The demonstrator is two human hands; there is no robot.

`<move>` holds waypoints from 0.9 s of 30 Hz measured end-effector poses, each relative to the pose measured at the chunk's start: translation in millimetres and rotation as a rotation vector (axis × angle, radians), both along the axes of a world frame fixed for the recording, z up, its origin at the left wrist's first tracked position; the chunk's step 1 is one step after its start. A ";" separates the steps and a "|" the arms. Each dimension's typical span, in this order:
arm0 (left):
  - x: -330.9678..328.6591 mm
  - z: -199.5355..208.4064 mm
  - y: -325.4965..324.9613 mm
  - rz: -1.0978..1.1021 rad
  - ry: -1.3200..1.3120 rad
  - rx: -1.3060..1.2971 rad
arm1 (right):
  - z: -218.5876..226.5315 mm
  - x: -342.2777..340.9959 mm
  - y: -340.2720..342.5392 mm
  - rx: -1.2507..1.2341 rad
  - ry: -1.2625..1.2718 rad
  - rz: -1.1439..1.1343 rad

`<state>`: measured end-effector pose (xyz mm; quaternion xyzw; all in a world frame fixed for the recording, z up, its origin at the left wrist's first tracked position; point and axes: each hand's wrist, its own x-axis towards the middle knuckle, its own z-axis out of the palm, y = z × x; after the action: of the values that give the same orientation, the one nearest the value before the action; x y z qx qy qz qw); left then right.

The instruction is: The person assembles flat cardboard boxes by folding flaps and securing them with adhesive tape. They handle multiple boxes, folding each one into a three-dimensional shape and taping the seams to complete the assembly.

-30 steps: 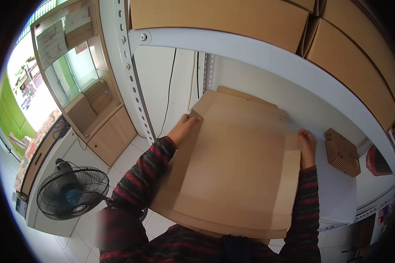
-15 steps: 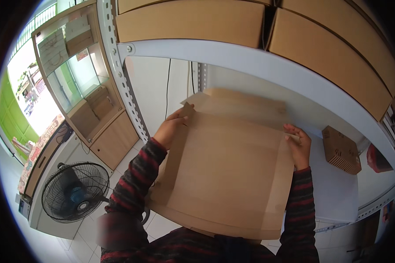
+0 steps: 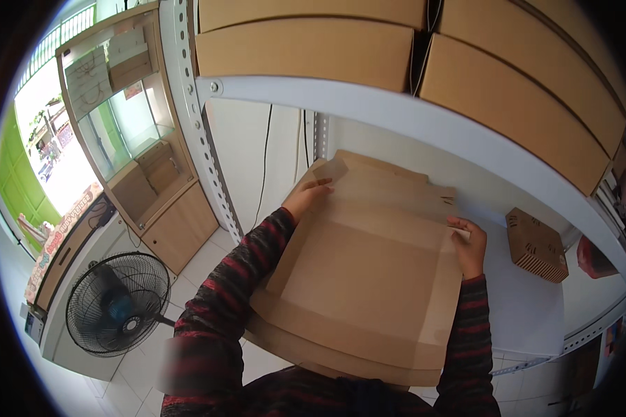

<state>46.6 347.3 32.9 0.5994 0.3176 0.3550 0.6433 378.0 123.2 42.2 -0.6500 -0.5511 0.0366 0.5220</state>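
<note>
A brown cardboard box blank (image 3: 362, 285), creased and partly folded, lies in front of me with its near edge against my body. My left hand (image 3: 309, 199) is at its far left corner, fingers closed on a small corner flap (image 3: 331, 169). At the right edge my right hand (image 3: 470, 247) pinches the raised right side between thumb and fingers. The far panel (image 3: 389, 191) slopes away toward the wall, with slits near its right end. Another layer of cardboard shows under the near edge.
A white shelf surface (image 3: 522, 313) holds a stack of folded brown cardboard pieces (image 3: 535, 244) on the right. Overhead, a metal shelf beam (image 3: 368, 104) carries several cardboard boxes (image 3: 306, 55). A black fan (image 3: 118, 304) and a glass-door cabinet (image 3: 181, 222) stand at the left.
My left hand has moved away from me and to the right, from the left side panel to the far corner flap. My right hand keeps its hold on the right edge.
</note>
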 end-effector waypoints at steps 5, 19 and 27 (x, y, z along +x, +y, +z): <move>-17.5 30.0 -20.3 0.043 -0.190 0.139 | 8.2 1.9 -7.9 0.198 0.170 0.148; -51.9 -27.8 -75.0 0.142 0.122 0.147 | -20.3 -9.6 -1.6 -0.049 0.083 -0.073; -29.9 -30.8 -78.6 -0.089 0.224 0.357 | -14.3 -36.6 -5.9 -0.038 0.105 0.059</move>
<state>16.7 268.8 2.1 0.7529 0.2924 0.3082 0.5026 341.4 117.3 27.9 -0.6406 -0.5408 0.0967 0.5364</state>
